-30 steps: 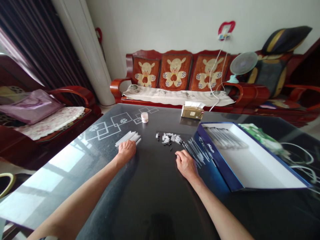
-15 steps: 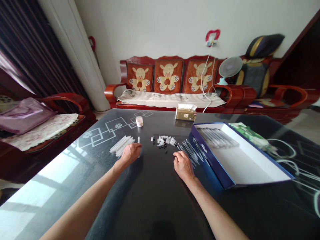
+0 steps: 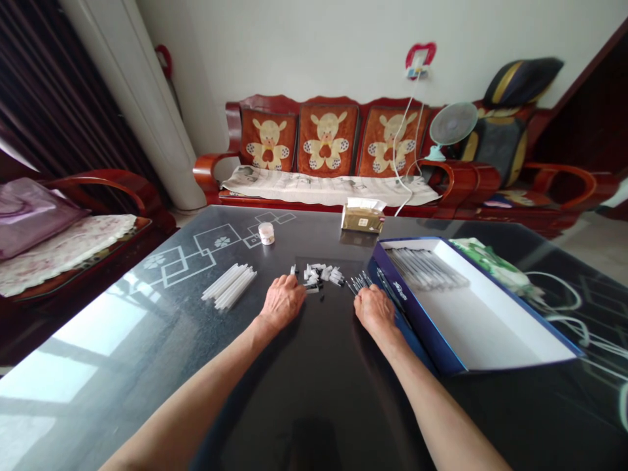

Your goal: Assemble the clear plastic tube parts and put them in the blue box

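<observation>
My left hand [image 3: 283, 301] is closed, low over the dark table, with a pale pen barrel [image 3: 313, 290] seeming to poke out to the right from its fingers. Just beyond lies a loose pile of small white and black pen parts [image 3: 324, 273]. To the left, a bundle of white pen barrels [image 3: 229, 286] rests on the tabletop. My right hand [image 3: 373, 309] is over the thin pen refills [image 3: 360, 281], its fingers curled down among them. What those fingertips pinch is hidden. Finished-looking dark pens [image 3: 390, 282] lie between this hand and the blue box.
A blue open box [image 3: 510, 333] with a white inside stands at the right, with many pens [image 3: 426, 267] at its far end. Farther back are a small white jar [image 3: 266, 233] and a tissue pack [image 3: 363, 217]. White cables [image 3: 564, 314] and a green bag [image 3: 495, 261] lie beyond the box.
My left hand has moved right, from beside the barrel bundle to the small parts; the barrel it held upright now points sideways. My right hand has shifted right, farther over the refills.
</observation>
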